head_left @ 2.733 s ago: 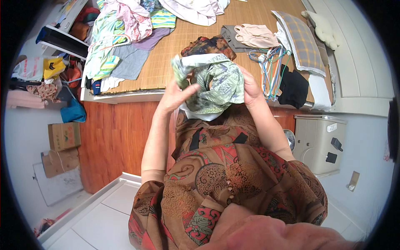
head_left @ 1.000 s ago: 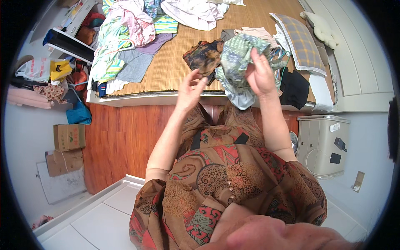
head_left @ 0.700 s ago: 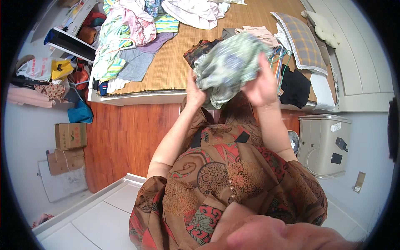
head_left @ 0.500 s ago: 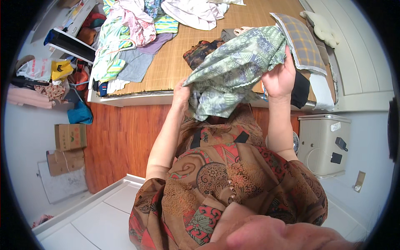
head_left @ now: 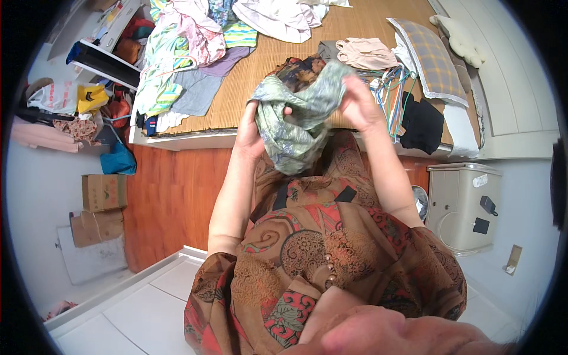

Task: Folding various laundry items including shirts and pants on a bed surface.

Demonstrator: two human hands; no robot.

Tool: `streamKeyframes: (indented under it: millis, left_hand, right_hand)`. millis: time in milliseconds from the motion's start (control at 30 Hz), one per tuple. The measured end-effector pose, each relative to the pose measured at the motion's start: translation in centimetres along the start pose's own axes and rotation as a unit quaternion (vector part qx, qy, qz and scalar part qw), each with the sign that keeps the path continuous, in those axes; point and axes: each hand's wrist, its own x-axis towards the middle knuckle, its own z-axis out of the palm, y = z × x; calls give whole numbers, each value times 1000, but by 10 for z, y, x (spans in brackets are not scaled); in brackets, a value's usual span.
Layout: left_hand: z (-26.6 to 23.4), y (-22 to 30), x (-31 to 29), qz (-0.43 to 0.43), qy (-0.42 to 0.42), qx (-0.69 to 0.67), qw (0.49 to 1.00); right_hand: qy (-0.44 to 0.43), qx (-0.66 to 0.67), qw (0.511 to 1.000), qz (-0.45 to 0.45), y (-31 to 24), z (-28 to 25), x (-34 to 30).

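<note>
A green patterned garment (head_left: 290,139) hangs bunched between my hands, over my lap at the bed's near edge. My left hand (head_left: 251,133) is closed on its left side, the thumb showing through the folds. My right hand (head_left: 361,105) grips the raised right end, which is smeared by motion. Behind the garment, a dark floral cloth (head_left: 305,76) lies on the bed mat. To the right of my right hand are several thin hangers (head_left: 390,89), a folded peach garment (head_left: 368,53) and a black cloth (head_left: 422,123).
The bed mat (head_left: 248,71) carries a heap of clothes (head_left: 171,59) at left and a white cloth (head_left: 278,18) at the back. A checked pillow (head_left: 427,62) lies at right. Beside the bed stand a beige cabinet (head_left: 458,204) and, at left, cardboard boxes (head_left: 103,192).
The garment has gone from spread out to bunched. My right hand has moved left with its end, uncovering the hangers and peach garment. My left hand has shifted slightly left.
</note>
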Motion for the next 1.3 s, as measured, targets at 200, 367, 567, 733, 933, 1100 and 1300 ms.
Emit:
streamKeyframes:
  millis: [200, 367, 567, 733, 933, 1100, 1300]
  left_hand:
    - [9, -4, 6, -1, 2, -63, 998]
    - [13, -15, 7, -29, 49, -21, 998]
    - [10, -8, 3, -17, 19, 13, 1000]
    - [33, -16, 10, 41, 15, 74, 996]
    - [51, -24, 15, 10, 1, 205, 979]
    - [30, -14, 15, 20, 50, 267, 962]
    - [31, -5, 15, 77, 48, 315, 945]
  right_hand:
    - [-21, 112, 991, 66, 8, -8, -5]
    - [-58, -15, 996, 70, 29, 15, -17]
    - [54, -67, 996, -22, -11, -15, 0]
    - [-12, 47, 999, 1, 20, -22, -1]
    - [7, 16, 998, 55, 61, -4, -28]
    - [19, -231, 972, -39, 25, 4, -15]
    - [22, -293, 950, -100, -12, 23, -13]
